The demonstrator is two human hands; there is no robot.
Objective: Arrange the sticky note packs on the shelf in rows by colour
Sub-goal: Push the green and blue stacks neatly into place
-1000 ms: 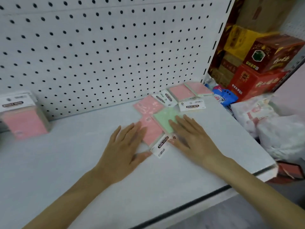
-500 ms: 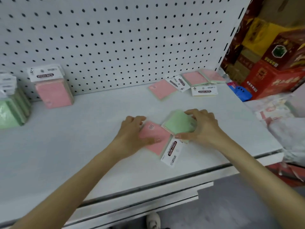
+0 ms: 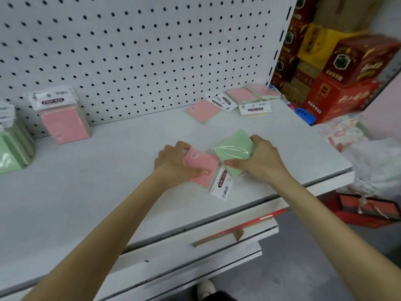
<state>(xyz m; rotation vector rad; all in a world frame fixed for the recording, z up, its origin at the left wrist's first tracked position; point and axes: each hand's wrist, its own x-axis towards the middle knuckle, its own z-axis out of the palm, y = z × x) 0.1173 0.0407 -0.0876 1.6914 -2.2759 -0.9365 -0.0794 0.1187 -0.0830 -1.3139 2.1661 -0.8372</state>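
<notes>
A flat pink wrapped sticky note pack [image 3: 202, 168] is pinched between the thumb and curled fingers of the left hand [image 3: 173, 161]. A pale green pack [image 3: 235, 152] just beside it is gripped by the curled right hand [image 3: 263, 159], both on the white shelf [image 3: 108, 181] well before the white perforated pegboard [image 3: 141, 51]. An upright pink stack [image 3: 65, 124] is leaned against the pegboard's left foot, loose pink packs [image 3: 202, 109] are scattered at its right foot, and red printed cartons [image 3: 347, 83] are stacked past its right edge.

Bare forearms [image 3: 121, 216] — a white shoe [image 3: 205, 287] below.
</notes>
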